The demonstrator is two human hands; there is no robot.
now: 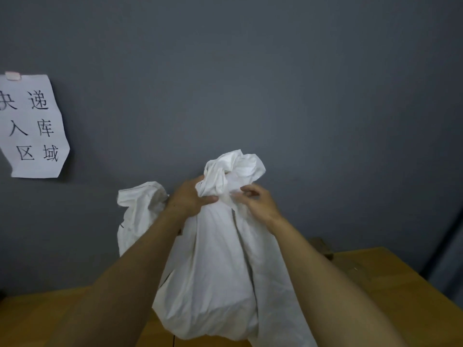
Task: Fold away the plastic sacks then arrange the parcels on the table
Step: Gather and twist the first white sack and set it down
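A dark grey wall [250,71] fills most of the view, with a white paper sign [32,126] taped up at its left side. Below it runs a wooden table [375,276], its far edge against the wall and its right edge dropping away beside a dim strip of floor. A full white sack [215,271] stands near the table's front edge, its bunched neck raised. The left hand [190,199] is closed around that neck from the left; the right hand [258,204] pinches the gathered material with fingertips from the right. A second white sack [140,216] stands behind the left forearm, close to the wall. The tabletop right of the sacks lies bare up to a blurred brown object [323,246] at the far edge.
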